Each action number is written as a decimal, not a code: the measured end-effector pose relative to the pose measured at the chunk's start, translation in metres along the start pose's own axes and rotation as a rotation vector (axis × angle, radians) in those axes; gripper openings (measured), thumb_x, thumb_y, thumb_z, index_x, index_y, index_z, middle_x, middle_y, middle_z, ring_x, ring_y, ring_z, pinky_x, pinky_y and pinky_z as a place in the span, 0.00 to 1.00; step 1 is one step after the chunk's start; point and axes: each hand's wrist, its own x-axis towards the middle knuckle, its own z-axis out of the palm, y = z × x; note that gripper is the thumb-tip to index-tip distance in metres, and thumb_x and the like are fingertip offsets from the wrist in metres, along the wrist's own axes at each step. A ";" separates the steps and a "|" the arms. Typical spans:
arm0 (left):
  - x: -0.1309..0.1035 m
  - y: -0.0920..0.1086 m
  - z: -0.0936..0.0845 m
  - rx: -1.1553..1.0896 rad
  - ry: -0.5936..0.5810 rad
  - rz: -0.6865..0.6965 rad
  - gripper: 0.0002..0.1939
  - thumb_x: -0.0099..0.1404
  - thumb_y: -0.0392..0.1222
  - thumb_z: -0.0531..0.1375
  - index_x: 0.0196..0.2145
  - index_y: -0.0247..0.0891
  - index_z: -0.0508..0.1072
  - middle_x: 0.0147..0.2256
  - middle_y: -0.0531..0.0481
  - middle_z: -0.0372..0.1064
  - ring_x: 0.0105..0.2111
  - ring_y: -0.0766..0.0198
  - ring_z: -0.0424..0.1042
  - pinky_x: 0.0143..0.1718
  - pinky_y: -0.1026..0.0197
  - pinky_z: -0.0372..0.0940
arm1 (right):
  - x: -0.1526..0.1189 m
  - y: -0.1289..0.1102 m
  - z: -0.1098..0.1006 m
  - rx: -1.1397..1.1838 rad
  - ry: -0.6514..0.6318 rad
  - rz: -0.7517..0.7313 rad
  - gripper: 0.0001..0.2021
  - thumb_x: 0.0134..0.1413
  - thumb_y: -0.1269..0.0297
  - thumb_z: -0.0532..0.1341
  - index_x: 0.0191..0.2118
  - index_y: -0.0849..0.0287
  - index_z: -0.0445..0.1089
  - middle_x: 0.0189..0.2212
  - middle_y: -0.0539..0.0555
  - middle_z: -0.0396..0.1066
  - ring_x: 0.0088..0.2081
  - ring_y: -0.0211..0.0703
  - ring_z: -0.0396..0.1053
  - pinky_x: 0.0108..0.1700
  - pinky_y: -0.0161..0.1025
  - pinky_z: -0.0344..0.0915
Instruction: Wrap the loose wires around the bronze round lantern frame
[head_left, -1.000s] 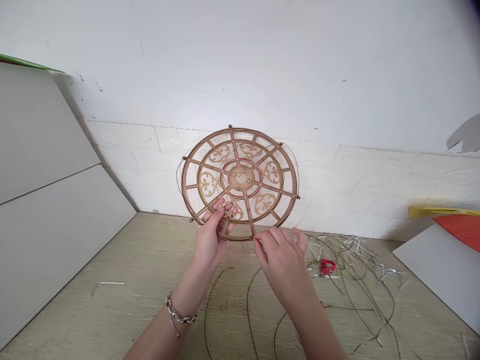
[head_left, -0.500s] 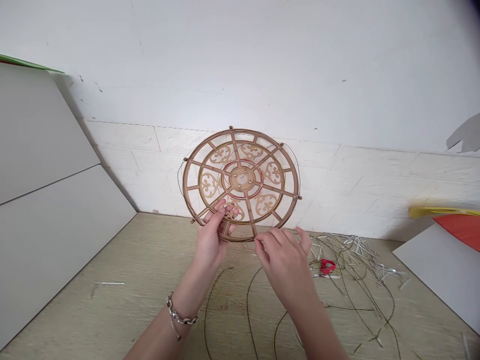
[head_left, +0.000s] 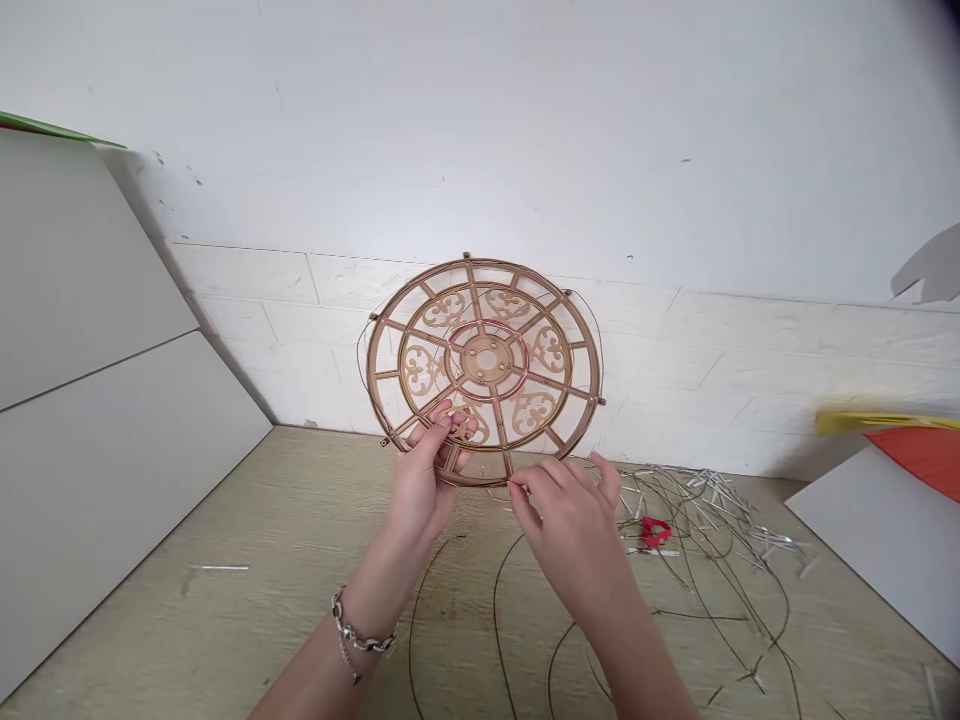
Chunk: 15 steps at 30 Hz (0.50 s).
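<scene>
A round bronze-coloured openwork frame [head_left: 487, 360] with spokes, scroll ornaments and a red ring around its hub stands tilted before the wall. My left hand [head_left: 426, 470] grips its lower left part, with the thumb in front and fingers reaching through the openings. At the bottom rim, my right hand [head_left: 568, 500] is closed in a pinch between thumb and index finger, its other fingers lifted. What lies in that pinch is too small to make out. Thin wire runs around the rim and bows away from it at both sides.
Loose wires [head_left: 697, 540] and several silver strips [head_left: 720, 490] lie tangled on the table [head_left: 300, 520] at right, with a red scrap [head_left: 655, 531] among them. White boards [head_left: 97, 480] stand at left. An orange sheet [head_left: 919, 460] rests on a white box at right.
The round frame has shifted very slightly to the right and tilted a little. Both hands keep nearly the same place and grip.
</scene>
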 end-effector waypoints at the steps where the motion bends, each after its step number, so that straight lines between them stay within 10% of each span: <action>1: 0.000 0.000 0.000 0.000 -0.001 0.000 0.14 0.52 0.35 0.62 0.39 0.37 0.72 0.35 0.49 0.72 0.33 0.65 0.73 0.22 0.71 0.68 | 0.000 0.000 -0.001 0.009 0.003 0.002 0.12 0.57 0.68 0.51 0.25 0.57 0.67 0.22 0.47 0.65 0.29 0.36 0.62 0.53 0.46 0.40; 15: -0.005 0.004 0.001 -0.010 -0.006 0.011 0.14 0.53 0.35 0.61 0.39 0.37 0.72 0.36 0.49 0.73 0.33 0.65 0.74 0.23 0.70 0.68 | 0.000 -0.001 -0.006 0.066 0.018 0.001 0.11 0.56 0.68 0.52 0.25 0.56 0.67 0.22 0.46 0.65 0.29 0.36 0.63 0.53 0.46 0.40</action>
